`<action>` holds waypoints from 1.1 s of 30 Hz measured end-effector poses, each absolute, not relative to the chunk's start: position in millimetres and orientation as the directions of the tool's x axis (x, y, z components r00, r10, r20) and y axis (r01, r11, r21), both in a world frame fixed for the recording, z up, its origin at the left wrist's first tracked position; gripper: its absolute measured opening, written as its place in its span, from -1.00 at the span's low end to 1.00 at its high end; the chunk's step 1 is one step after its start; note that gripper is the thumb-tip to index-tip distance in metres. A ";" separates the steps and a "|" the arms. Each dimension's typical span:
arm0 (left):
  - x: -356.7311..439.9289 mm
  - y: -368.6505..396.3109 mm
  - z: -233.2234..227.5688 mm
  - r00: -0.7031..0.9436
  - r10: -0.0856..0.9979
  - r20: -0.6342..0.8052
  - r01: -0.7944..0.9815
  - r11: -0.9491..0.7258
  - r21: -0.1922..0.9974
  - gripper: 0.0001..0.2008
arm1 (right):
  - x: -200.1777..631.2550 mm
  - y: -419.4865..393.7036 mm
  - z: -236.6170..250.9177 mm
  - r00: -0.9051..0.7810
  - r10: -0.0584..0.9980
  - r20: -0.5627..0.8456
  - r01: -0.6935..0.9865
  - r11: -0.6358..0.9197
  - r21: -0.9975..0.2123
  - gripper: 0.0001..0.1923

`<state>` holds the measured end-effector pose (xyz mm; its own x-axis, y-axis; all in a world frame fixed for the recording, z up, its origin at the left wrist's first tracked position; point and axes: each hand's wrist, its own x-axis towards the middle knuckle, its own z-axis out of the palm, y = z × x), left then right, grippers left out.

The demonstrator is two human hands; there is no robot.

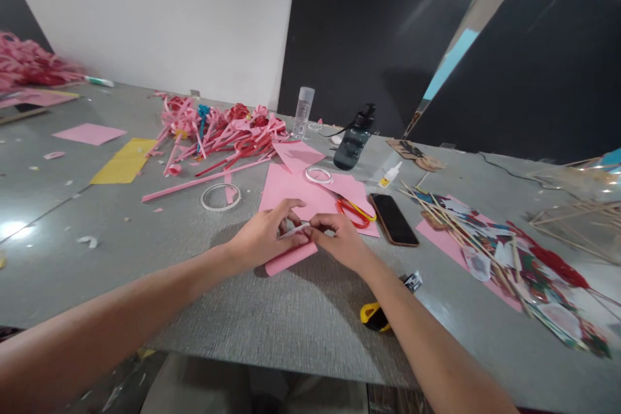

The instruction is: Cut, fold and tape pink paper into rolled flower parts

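A partly rolled piece of pink paper lies at the middle of the table, with a pale strip along its upper edge. My left hand grips that edge from the left, fingers curled and thumb over the paper. At the paper's right end, my right hand pinches the same edge between thumb and fingers. Just beyond the hands are pink sheets, a white tape roll and red-handled scissors. Another tape roll rests to the left. What the fingertips press is partly hidden.
A yellow cutter lies under my right forearm. A phone, glue bottle and dark water bottle stand or lie to the right. Pink and red paper flowers are heaped behind; sticks and cutouts spread at far right.
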<state>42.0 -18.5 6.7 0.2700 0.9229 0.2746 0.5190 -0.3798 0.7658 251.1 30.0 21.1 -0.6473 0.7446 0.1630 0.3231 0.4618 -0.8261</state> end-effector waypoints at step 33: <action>32.8 -5.1 2.4 0.135 0.928 0.347 0.306 -0.373 0.876 -0.79 | 257.7 42.9 17.8 -0.464 0.834 0.298 0.271 0.454 -0.849 -0.76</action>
